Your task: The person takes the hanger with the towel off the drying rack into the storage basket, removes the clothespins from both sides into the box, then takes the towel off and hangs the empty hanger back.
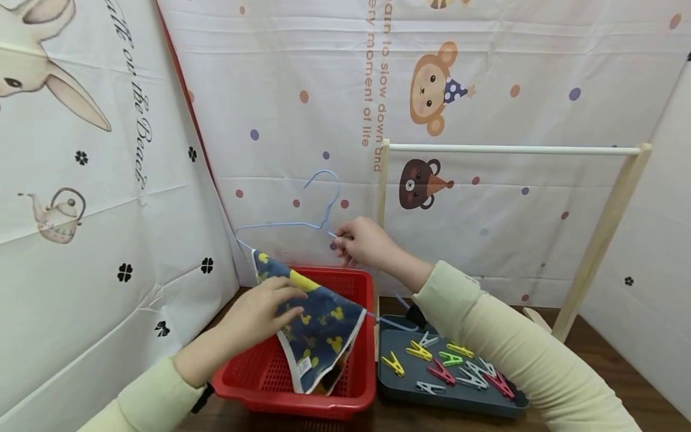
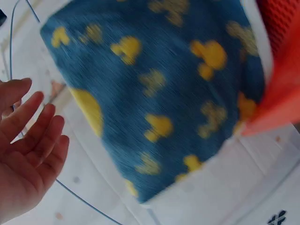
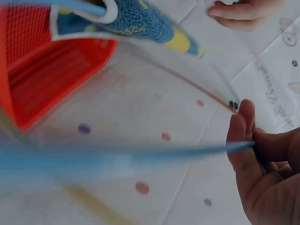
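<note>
My right hand [image 1: 367,246] pinches the upper arm of a blue wire clothes hanger [image 1: 281,225] close to its hook, between thumb and fingers. Over the hanger's lower bar hangs a folded navy towel [image 1: 324,330] with yellow mouse-head prints and a white edge. The hanger tilts, its right end lower, and the towel droops over the red basket. My left hand [image 1: 259,309] overlaps the towel in the head view. In the left wrist view that hand [image 2: 33,159] has loose, spread fingers beside the towel's edge, with a gap between them.
A red plastic basket [image 1: 324,409] stands on the dark table. Right of it sits a grey tray [image 1: 393,339] with several coloured clothespins [image 1: 442,373], partly under my right sleeve. Behind rises a wooden rack with a white rail [image 1: 513,149]. Printed cloth walls enclose the back and sides.
</note>
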Tool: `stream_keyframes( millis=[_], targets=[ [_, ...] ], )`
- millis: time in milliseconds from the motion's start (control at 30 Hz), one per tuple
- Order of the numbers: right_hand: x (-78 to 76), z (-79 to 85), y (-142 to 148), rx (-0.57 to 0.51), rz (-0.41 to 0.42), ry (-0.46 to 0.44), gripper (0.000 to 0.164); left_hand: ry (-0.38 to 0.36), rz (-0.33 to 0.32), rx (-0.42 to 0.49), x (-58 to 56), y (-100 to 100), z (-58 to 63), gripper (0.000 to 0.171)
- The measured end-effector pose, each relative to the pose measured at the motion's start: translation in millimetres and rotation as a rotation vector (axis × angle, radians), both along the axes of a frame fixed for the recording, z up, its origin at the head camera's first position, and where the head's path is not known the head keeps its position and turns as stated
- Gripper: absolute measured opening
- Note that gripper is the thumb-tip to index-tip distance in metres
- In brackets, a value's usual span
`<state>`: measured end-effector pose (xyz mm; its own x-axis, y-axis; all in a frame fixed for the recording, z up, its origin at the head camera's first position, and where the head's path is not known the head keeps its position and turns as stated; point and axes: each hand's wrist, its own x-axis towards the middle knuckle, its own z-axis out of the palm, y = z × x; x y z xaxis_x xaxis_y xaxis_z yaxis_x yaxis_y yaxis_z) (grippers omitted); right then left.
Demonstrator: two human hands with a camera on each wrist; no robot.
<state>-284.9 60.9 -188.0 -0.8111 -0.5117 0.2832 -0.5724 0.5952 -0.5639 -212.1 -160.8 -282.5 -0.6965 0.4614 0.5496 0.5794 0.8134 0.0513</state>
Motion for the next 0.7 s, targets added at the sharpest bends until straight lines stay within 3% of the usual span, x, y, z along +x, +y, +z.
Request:
stream_keyframes(
  millis=[167, 367, 500, 700],
  targets=[
    [-11.5, -3.8, 10, 0.085, -0.058, 0.252, 0.019, 0.099, 0.016, 0.005, -13.0, -9, 0.5, 0.027],
    [-20.2, -6.4, 21, 0.069, -0.113, 0.506, 0.017, 0.185, -0.014, -0.025, -28.4, -8, 1.7, 0.032],
    [-24.8, -10.1, 25, 0.036, -0.153, 0.566, 0.019, 0.263, -0.041, -0.078, -36.3, -2, 2.9, 0.032],
    [-26.9, -22.3, 24, 0.029, -0.147, 0.552, 0.02, 0.329, -0.014, -0.199, -44.1, 14, 3.0, 0.037]
  ],
)
